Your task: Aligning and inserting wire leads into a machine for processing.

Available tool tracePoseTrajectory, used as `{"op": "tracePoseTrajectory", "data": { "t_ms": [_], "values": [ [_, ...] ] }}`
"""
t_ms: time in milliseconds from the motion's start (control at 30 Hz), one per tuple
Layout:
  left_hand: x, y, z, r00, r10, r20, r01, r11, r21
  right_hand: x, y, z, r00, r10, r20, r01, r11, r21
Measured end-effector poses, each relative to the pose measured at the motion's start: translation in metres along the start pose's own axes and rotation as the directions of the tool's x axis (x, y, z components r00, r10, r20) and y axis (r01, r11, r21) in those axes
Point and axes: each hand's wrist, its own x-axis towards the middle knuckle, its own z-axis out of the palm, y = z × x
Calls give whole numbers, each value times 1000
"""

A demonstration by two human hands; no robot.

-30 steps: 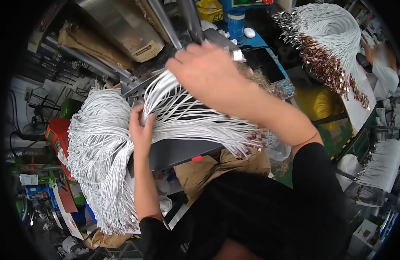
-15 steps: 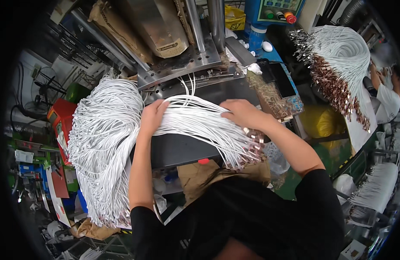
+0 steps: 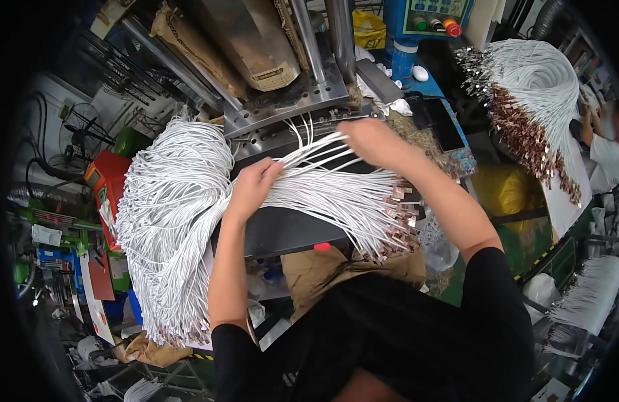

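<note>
A bundle of white cables fans out over the black machine table, its connector ends spread at the right. My left hand lies across the bundle's left part with the fingers closed on some of the cables. Farther from me, my right hand is closed on a few cables, drawn up apart from the rest. Its fingertips are partly hidden. A much larger heap of white cables hangs at the left and runs into the bundle. Several cables reach into the metal press just beyond my hands.
The press with steel columns stands ahead. A blue control box with buttons is at the far right, near a dark phone-like slab. Another cable pile sits at the right, by another person's arm. A red machine stands left.
My right hand has moved away from the bundle's middle, toward the press, lifting a few cables. The connector ends show more fully. My left hand stays on the bundle.
</note>
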Motion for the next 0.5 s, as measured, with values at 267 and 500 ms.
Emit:
{"op": "tracePoseTrajectory", "data": {
  "t_ms": [267,500],
  "values": [
    [14,-32,0,951,170,-259,-190,980,-55,-4,17,47,974,-175,-144,188,979,82],
    [12,21,27,971,231,-59,-209,943,257,-23,-9,2,971,-185,-149,182,983,-36]
  ]
}}
